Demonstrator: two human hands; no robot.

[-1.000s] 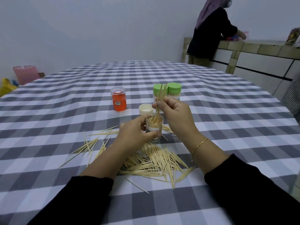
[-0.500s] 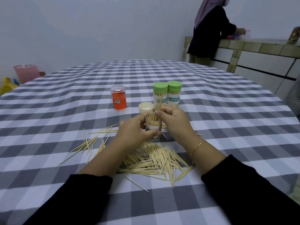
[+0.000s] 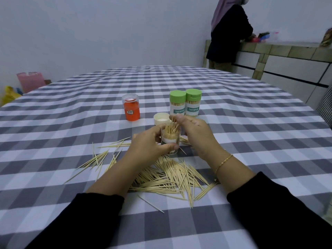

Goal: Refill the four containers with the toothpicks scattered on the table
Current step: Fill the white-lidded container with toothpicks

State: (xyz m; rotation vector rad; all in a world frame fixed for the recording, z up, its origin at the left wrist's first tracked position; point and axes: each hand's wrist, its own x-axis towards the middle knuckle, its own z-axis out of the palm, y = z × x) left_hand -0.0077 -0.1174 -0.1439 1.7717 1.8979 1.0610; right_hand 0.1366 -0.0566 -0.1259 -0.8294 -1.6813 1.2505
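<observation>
The checked table (image 3: 233, 108) carried everything, and across its near part the scattered toothpicks (image 3: 172, 177) lay in a loose heap between the forearms, with a thinner spray off to the left. Behind them stood two green-capped containers (image 3: 185, 103) side by side and closed, an orange container (image 3: 131, 109) apart to the left, and a loose white cap (image 3: 161, 119) just beyond the hands.

The left hand (image 3: 152, 142) gripped the clear open container (image 3: 170, 136), fingers wrapped round its wall. A second earlier the right hand (image 3: 194, 131) had held a bunch of picks standing tall above the rim — now they had sunk in, only the tips showing, and its fingertips (image 3: 177, 119) pinched them at the mouth. That bunch was judged delivered; the container looked fairly full, yet much of the heap remained.
</observation>
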